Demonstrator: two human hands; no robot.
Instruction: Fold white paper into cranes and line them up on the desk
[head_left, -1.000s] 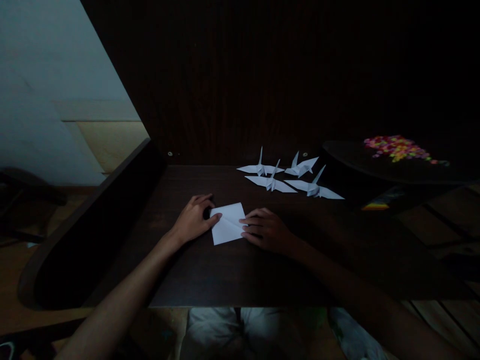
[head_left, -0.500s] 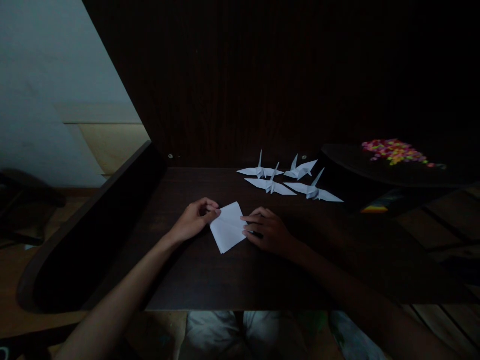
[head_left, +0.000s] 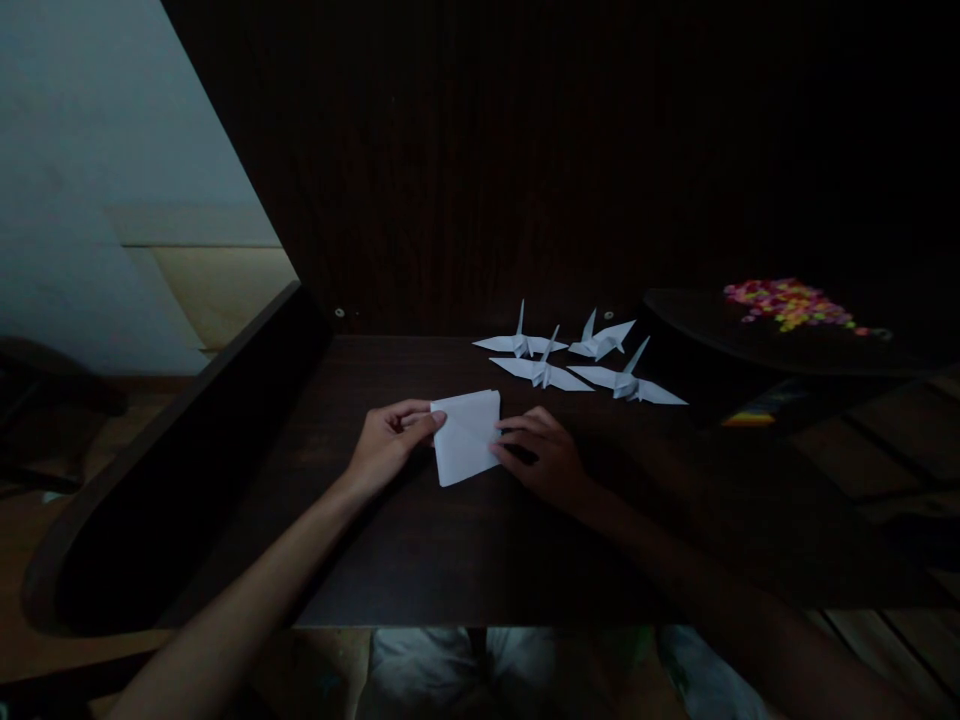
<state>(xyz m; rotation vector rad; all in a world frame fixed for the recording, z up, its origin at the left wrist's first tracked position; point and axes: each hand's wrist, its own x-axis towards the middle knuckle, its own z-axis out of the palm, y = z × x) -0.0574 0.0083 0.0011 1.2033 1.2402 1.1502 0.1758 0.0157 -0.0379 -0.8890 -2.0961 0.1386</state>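
Observation:
A white folded paper square is held over the dark desk, its layered edges showing at the top and bottom corners. My left hand pinches its left edge, thumb on top and fingers curled underneath. At the right edge, my right hand touches the paper with its fingertips; the fingers are bent and slightly apart, and the dim light hides whether the thumb grips from below. Beyond the paper stand several white paper cranes, among them one crane close behind my right hand and another crane farther right.
The dark wooden desk has a raised side panel on the left and a tall back panel. On a raised dark surface at right lies a heap of small colourful pieces. A rainbow-striped item sits below it.
The paper square has turned and shifted slightly up and to the right. My left hand moved with it, and the right fingers still touch its right edge. The cranes have stayed put.

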